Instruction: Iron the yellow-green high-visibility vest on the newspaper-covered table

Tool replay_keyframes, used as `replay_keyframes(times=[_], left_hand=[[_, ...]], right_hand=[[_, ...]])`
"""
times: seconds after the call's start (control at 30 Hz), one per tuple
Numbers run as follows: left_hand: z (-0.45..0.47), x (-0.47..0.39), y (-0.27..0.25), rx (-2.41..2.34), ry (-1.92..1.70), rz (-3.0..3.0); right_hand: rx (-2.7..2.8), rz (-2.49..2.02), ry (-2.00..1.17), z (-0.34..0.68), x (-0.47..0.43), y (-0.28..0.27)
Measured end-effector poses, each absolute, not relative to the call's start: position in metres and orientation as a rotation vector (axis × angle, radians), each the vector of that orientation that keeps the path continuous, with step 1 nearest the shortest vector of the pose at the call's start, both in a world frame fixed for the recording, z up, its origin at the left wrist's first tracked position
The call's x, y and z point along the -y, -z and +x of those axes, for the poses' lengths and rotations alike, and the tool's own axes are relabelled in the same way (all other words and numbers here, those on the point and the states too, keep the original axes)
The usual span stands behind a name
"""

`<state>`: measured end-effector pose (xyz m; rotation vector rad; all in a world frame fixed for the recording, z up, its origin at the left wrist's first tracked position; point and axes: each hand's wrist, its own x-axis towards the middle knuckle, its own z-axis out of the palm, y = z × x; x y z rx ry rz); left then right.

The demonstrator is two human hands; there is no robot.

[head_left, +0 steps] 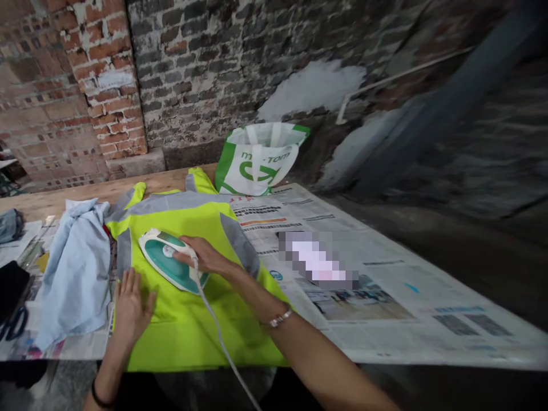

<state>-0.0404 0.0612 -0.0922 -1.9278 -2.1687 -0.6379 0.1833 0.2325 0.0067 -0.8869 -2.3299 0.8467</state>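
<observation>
A yellow high-visibility garment (180,337) with grey reflective bands lies spread over the newspaper-covered table. On its middle rests a green and white iron (165,268), tilted across the fabric with its tip toward the upper left. My right hand (203,254) is wrapped round the iron's handle. From the handle's rear, a white cord (218,331) runs down past the table's front edge. My left hand (132,308) lies flat on the garment's left side, fingers stretched out, just below a grey band. The iron's soleplate is hidden against the cloth.
Left of the garment lies a light blue cloth (79,268), with dark scissors (15,325) at the far left. A white and green bag (261,162) stands at the back. A blurred-out device (317,260) lies on the newspaper (385,337) at right. A brick wall (197,74) rises behind.
</observation>
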Motion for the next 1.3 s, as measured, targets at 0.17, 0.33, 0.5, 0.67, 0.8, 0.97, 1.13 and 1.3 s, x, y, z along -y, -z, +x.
replay_keyframes(times=[0.17,0.33,0.5,0.67,0.8,0.97,1.13,1.3], left_hand=[[-0.060,-0.053,0.097,2.179,0.386,-1.841],[-0.057,-0.045,0.103,2.116,0.372,-1.814],[-0.062,-0.047,0.103,2.094,0.389,-1.831],[-0.064,-0.050,0.107,2.120,0.416,-1.813],[-0.059,-0.051,0.110,2.123,0.412,-1.794],[-0.054,-0.050,0.108,2.156,0.391,-1.788],[-0.053,-0.048,0.105,2.154,0.403,-1.781],[-0.056,-0.050,0.106,2.161,0.439,-1.788]], right_hand=[[2.261,-0.892,-0.980,0.221,-0.197,0.002],[2.181,-1.126,-0.856,0.232,-0.197,0.015],[2.055,-1.551,-0.581,0.220,-0.252,0.010],[1.875,-1.844,-0.490,0.199,-0.289,-0.017],[1.907,-1.822,-0.506,0.197,-0.273,-0.018],[1.926,-1.705,-0.503,0.220,-0.216,0.015],[1.867,-1.649,-0.512,0.240,-0.174,0.033],[1.910,-1.756,-0.536,0.225,-0.205,0.006]])
